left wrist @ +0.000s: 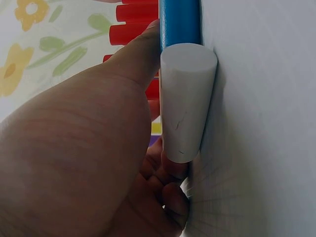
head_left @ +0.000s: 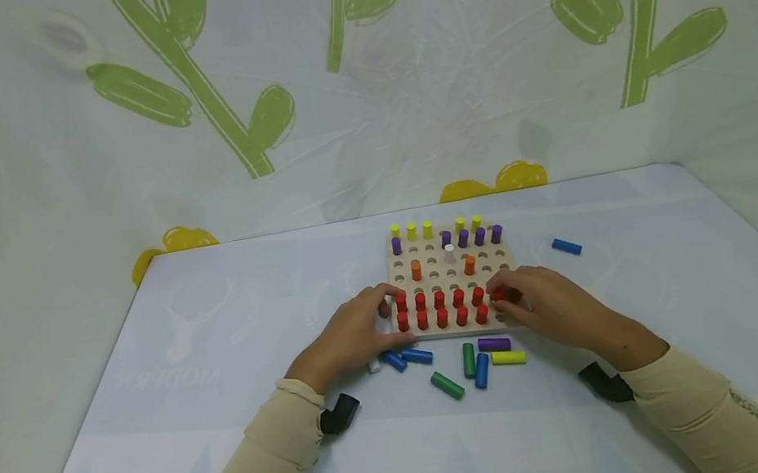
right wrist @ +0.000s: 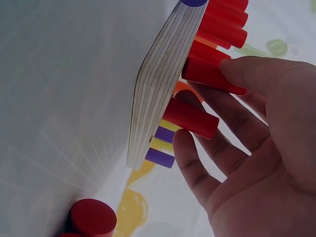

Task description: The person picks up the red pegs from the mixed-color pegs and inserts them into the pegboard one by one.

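A wooden pegboard (head_left: 442, 332) lies on the table with two rows of red pegs (head_left: 441, 317) upright at its front. My left hand (head_left: 349, 332) grips the board's front left corner, thumb along the front edge and index fingertip beside the end red peg. In the left wrist view, a white peg (left wrist: 187, 103) and a blue peg (left wrist: 180, 22) lie close by that hand. At the board's right side my right hand (head_left: 546, 305) pinches a red peg (right wrist: 210, 76) between thumb and fingers. Another red peg (right wrist: 192, 118) shows between its other fingers.
Yellow (head_left: 411, 231), purple (head_left: 463, 238), orange (head_left: 416, 269) and white (head_left: 449, 252) pegs stand farther back in the board. Loose green (head_left: 447, 385), blue (head_left: 481, 371), yellow (head_left: 509, 358) and purple (head_left: 494, 344) pegs lie before it. Another blue peg (head_left: 567, 246) lies right.
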`<action>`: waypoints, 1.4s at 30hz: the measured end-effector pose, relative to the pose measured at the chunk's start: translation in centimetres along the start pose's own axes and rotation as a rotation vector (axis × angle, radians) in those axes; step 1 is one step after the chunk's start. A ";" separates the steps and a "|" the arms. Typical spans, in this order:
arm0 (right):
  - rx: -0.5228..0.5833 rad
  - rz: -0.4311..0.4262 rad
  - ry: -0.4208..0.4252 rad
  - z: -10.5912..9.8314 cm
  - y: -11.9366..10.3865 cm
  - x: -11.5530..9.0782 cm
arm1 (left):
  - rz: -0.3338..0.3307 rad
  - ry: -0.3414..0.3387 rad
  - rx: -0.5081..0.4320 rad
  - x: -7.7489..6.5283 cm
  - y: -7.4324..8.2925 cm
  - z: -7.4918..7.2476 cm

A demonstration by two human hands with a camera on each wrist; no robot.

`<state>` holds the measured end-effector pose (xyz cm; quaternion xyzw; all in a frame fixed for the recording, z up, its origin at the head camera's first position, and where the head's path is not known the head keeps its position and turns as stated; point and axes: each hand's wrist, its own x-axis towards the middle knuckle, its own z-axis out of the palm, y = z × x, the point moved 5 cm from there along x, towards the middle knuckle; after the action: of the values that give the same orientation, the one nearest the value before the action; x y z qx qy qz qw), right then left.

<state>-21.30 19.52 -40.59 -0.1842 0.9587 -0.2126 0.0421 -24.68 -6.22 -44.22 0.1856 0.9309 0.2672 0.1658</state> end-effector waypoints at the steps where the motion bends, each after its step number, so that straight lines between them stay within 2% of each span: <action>1: -0.002 0.002 -0.001 0.0 0.0 0.0 | -0.001 -0.001 0.001 0.0 0.0 0.0; 42: 0.024 -0.010 0.015 0.2 0.2 0.1 | -0.003 0.010 0.013 0.3 -0.2 0.2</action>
<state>-21.41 19.61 -40.84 -0.1868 0.9554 -0.2258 0.0359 -24.94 -6.12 -44.51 0.1838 0.9337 0.2619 0.1604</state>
